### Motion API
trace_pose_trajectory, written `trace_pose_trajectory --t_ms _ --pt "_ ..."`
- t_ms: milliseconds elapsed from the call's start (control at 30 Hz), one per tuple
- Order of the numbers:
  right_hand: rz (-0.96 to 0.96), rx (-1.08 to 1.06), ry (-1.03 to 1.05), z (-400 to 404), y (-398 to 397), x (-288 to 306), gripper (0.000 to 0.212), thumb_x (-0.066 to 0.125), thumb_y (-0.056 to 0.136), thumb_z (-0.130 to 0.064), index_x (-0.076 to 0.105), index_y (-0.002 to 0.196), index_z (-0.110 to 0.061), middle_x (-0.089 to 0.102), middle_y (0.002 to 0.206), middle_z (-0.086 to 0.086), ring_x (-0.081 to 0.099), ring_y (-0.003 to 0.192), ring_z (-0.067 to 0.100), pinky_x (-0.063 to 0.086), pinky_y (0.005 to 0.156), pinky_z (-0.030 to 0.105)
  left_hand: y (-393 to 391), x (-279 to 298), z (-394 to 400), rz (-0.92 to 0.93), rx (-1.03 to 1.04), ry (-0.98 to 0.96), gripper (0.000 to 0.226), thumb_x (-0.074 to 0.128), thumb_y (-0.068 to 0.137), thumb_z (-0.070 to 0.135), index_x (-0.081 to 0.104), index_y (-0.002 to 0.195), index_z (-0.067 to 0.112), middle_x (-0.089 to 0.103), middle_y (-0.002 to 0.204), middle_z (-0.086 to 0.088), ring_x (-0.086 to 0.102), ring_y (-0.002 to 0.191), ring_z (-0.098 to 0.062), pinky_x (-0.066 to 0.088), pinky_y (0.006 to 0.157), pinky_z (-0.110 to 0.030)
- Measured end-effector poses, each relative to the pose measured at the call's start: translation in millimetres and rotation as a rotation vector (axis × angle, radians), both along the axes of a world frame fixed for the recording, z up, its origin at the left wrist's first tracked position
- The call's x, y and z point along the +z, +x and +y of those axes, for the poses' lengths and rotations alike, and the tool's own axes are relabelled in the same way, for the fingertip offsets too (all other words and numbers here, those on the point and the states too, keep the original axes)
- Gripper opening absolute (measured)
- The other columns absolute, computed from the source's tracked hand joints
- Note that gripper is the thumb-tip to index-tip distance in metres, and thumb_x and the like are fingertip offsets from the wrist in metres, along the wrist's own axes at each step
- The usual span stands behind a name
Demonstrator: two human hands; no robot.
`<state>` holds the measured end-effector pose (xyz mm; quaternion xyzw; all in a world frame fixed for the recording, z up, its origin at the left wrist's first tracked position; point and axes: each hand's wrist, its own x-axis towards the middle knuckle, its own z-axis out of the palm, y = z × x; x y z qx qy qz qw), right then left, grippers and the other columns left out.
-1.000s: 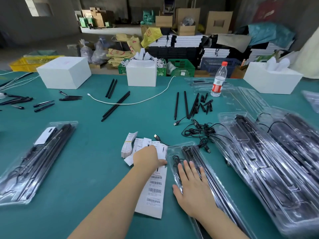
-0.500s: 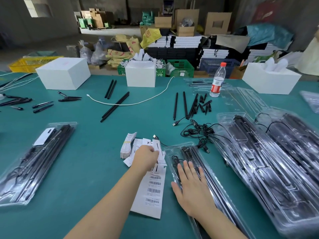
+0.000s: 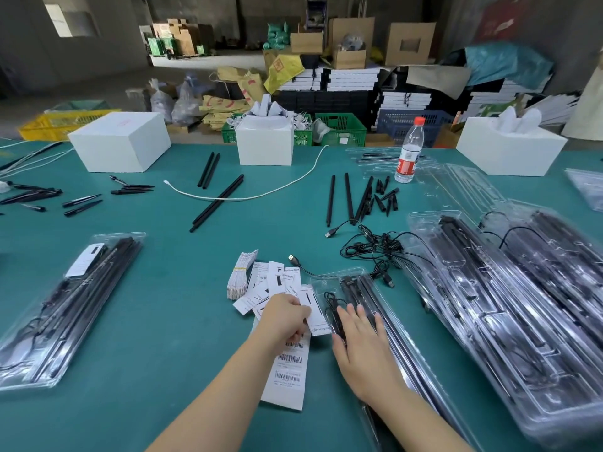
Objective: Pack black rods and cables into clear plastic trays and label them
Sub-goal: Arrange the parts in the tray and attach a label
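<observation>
A clear plastic tray [image 3: 383, 300] packed with black rods and a coiled cable lies in front of me on the green table [image 3: 169, 305]. My right hand [image 3: 362, 347] rests flat on its lid, fingers straight. My left hand [image 3: 285, 318] pinches a white label card [image 3: 311, 308] lifted from a fanned pile of label cards [image 3: 270, 282]. A barcode sticker sheet [image 3: 288, 370] lies under my left hand. Loose black cables [image 3: 375, 249] and black rods [image 3: 350, 200] lie further back.
A stack of packed trays [image 3: 509, 301] fills the right side, and another packed tray [image 3: 68, 305] with a label lies at the left. White boxes [image 3: 119, 141], a water bottle [image 3: 409, 154], a white cord [image 3: 261, 190] and more rods [image 3: 217, 203] sit toward the far edge.
My left hand has drawn back slightly from the card pile with one label card pinched and lifted toward the tray. My right hand stays flat on the tray.
</observation>
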<state>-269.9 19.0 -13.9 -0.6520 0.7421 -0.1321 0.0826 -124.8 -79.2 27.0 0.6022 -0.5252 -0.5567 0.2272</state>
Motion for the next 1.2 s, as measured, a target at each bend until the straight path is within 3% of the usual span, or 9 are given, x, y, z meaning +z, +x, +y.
trace_pose_trajectory --t_ms 67,267,433,600,833,933,1000,1067,1200 --pt "-0.011 0.003 0.000 0.3 -0.7 0.2 0.057 0.021 0.106 -0.042 0.010 0.159 -0.024 0.012 0.166 -0.001 -0.001 0.154 0.014 -0.012 0.123 0.040 -2.6 1.0 2.9 0.000 0.012 -0.013 0.032 0.054 0.087 -0.002 0.038 0.064 0.014 0.045 0.041 -0.006 0.035 0.039 -0.018 0.028 0.040 -0.018" --pt "-0.024 0.009 -0.006 0.7 -1.0 0.4 0.057 0.021 0.106 -0.040 0.010 0.159 -0.023 0.013 0.166 0.000 -0.001 0.154 0.015 -0.013 0.122 0.040 -6.7 4.6 6.6 -0.044 0.059 -0.092 0.019 0.051 0.085 0.003 0.039 0.073 0.012 0.051 0.040 -0.008 0.044 0.030 -0.020 0.041 0.041 -0.021" --pt "-0.059 0.014 -0.008 1.2 -2.1 1.7 0.057 0.024 0.106 -0.038 0.012 0.159 -0.020 0.012 0.166 0.000 -0.002 0.154 0.015 -0.012 0.123 0.040 -7.0 1.4 8.8 -0.050 -0.009 -0.025 0.017 0.048 0.088 0.005 0.040 0.075 0.013 0.055 0.042 -0.008 0.047 0.032 -0.021 0.038 0.040 -0.019" --pt "-0.093 0.012 -0.042 1.7 -2.6 0.4 0.060 0.028 0.105 -0.041 0.014 0.159 -0.018 0.016 0.165 -0.001 0.000 0.153 0.013 -0.011 0.123 0.039 -9.0 2.8 6.7 0.047 0.001 0.052 0.030 0.050 0.093 0.001 0.041 0.067 0.012 0.048 0.040 -0.002 0.045 0.043 -0.021 0.039 0.040 -0.023" --pt "-0.152 0.013 -0.092 2.7 -4.2 -0.1 0.056 0.034 0.105 -0.039 0.025 0.156 -0.018 0.025 0.162 -0.003 0.006 0.153 0.012 -0.010 0.124 0.037 -15.2 11.3 5.3 0.106 0.009 0.103 0.013 0.049 0.091 0.004 0.053 0.080 0.005 0.053 0.062 -0.013 0.045 0.054 -0.022 0.036 0.045 -0.024" --pt "-0.156 0.012 -0.102 3.7 -4.2 1.0 0.055 0.035 0.105 -0.039 0.026 0.156 -0.018 0.027 0.162 -0.004 0.007 0.153 0.012 -0.008 0.124 0.037 -17.1 13.7 4.2 0.120 -0.022 0.101 0.016 0.044 0.090 -0.002 0.060 0.093 -0.001 0.068 0.085 -0.024 0.065 0.066 -0.031 0.053 0.051 -0.031" --pt "-0.174 0.007 -0.115 4.6 -3.6 1.5 0.055 0.037 0.105 -0.038 0.027 0.155 -0.018 0.029 0.161 -0.005 0.008 0.153 0.012 -0.008 0.124 0.036 -15.8 12.9 2.8 0.121 -0.026 0.079 0.020 0.042 0.089 -0.009 0.060 0.097 -0.004 0.068 0.089 -0.025 0.068 0.072 -0.033 0.060 0.063 -0.042" --pt "-0.193 0.003 -0.132 5.3 -3.2 2.0 0.054 0.038 0.105 -0.037 0.029 0.155 -0.018 0.031 0.160 -0.005 0.010 0.152 0.012 -0.008 0.124 0.035 -14.3 13.0 2.0 0.080 -0.032 0.043 0.018 0.042 0.087 -0.011 0.057 0.091 -0.001 0.063 0.087 -0.022 0.063 0.074 -0.033 0.056 0.070 -0.046" --pt "-0.200 0.004 -0.151 6.0 -3.0 2.4 0.054 0.039 0.105 -0.037 0.031 0.154 -0.018 0.033 0.159 -0.004 0.013 0.152 0.012 -0.007 0.124 0.035 -16.3 15.3 0.1 0.017 -0.024 -0.007 0.020 0.042 0.082 -0.011 0.051 0.087 0.006 0.051 0.086 -0.017 0.051 0.076 -0.029 0.042 0.068 -0.039"
